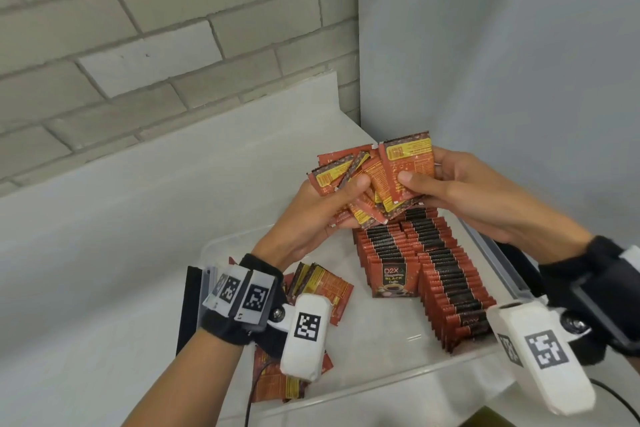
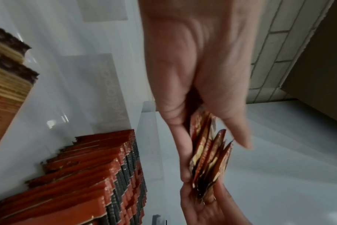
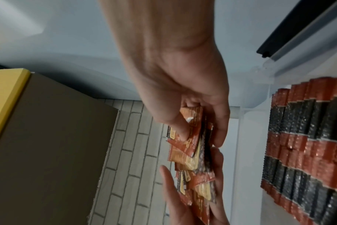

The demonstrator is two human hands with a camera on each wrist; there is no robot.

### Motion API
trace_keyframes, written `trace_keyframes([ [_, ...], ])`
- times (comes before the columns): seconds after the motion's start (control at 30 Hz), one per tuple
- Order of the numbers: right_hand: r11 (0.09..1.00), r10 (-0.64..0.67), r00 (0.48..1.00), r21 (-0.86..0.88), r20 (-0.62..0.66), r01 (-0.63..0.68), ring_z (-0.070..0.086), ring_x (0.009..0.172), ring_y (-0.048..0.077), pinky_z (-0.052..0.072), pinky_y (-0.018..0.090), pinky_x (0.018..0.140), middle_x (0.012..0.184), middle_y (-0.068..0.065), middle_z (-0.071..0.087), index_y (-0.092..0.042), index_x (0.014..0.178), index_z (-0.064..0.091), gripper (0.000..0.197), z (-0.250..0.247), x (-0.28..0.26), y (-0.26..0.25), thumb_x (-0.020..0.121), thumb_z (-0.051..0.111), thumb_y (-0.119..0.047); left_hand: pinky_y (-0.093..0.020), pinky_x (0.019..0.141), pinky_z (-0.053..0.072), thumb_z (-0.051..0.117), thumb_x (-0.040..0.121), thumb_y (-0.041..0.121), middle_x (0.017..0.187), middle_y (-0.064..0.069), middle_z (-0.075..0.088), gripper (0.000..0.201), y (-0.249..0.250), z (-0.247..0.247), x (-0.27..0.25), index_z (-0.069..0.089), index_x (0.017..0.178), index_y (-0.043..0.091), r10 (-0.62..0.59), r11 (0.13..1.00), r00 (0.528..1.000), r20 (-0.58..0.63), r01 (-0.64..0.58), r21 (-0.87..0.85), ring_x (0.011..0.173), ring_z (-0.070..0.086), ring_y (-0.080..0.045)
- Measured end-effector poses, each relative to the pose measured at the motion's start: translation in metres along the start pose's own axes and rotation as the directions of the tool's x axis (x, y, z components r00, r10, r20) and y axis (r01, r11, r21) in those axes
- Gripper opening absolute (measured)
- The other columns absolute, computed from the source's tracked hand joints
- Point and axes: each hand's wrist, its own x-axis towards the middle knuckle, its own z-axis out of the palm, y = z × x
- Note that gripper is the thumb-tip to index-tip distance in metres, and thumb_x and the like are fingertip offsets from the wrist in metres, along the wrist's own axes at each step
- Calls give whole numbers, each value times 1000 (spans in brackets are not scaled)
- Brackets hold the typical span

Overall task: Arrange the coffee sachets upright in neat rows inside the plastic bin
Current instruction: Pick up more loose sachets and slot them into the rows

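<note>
Both hands hold one untidy bunch of red and yellow coffee sachets (image 1: 377, 180) above the far end of the clear plastic bin (image 1: 346, 388). My left hand (image 1: 325, 211) grips the lower left of the bunch, thumb on top. My right hand (image 1: 446, 184) pinches the front sachet (image 1: 410, 166) from the right. Seen from the wrists, the bunch (image 2: 210, 159) (image 3: 190, 146) sits edge-on between the fingers of both hands. Two rows of upright sachets (image 1: 433, 274) (image 2: 98, 182) (image 3: 306, 152) fill the bin's right side.
Loose sachets (image 1: 322, 288) lie flat on the bin floor at its left. The bin stands on a white counter (image 1: 104, 236) in a corner, a brick wall (image 1: 138, 28) behind and a plain wall (image 1: 502, 62) to the right. A black strip (image 1: 188, 305) stands by the bin's left wall.
</note>
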Motion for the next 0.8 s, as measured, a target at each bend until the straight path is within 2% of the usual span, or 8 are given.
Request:
trace_keyframes([
  [0.07,1000,1,1000,25,-31,0,70,96,9,55,21,83,104,-4,74,-20,120,59,28,-1,0,-1,93,57,-19,-38,85,57,56,83,32,114,-11,69,42,2,1,0,58,120,13,-49,996,999,-11,48,-75,106,66,-25],
  [0.2,989,2,994,145,-106,14,70,93,9,56,16,72,106,0,73,-13,124,57,31,-6,-2,-3,93,55,-14,-46,94,51,39,97,26,125,-13,63,34,5,-3,2,51,126,13,-79,935,997,2,75,-347,114,61,-28],
  [0.3,966,38,990,257,-134,-2,70,94,11,56,17,69,111,6,70,-10,125,56,31,-7,-4,-1,94,53,-11,-33,89,53,33,103,22,117,-5,66,28,3,-6,5,48,127,17,-42,956,998,-53,25,-293,107,63,-19],
  [0.37,946,73,988,323,-139,-24,70,98,14,58,21,71,115,9,69,-7,124,56,30,-4,-5,3,94,54,-9,-28,92,52,33,104,20,116,-2,66,29,3,-5,7,46,129,17,-3,965,998,-62,-13,-264,107,64,-15],
  [0.53,853,165,986,506,-33,-125,69,101,20,60,34,78,110,11,72,-2,120,58,29,8,-10,11,92,53,-5,-29,98,49,33,103,15,132,-15,58,39,-1,-6,8,35,141,5,138,960,990,-36,-143,-240,121,57,-23],
  [0.67,798,179,982,577,53,-176,68,104,23,59,37,80,113,14,71,2,120,59,33,20,-11,11,87,57,-5,-28,90,53,38,99,5,119,-10,62,33,-6,-5,8,43,132,0,165,961,985,-53,-173,-215,107,62,-17],
  [0.8,742,151,985,649,86,-170,67,107,24,56,39,87,116,16,69,4,122,57,43,28,-11,13,82,60,-8,-31,92,52,40,98,0,118,-13,60,38,-7,-6,8,39,136,-5,188,946,980,-60,-197,-257,106,61,-21],
])
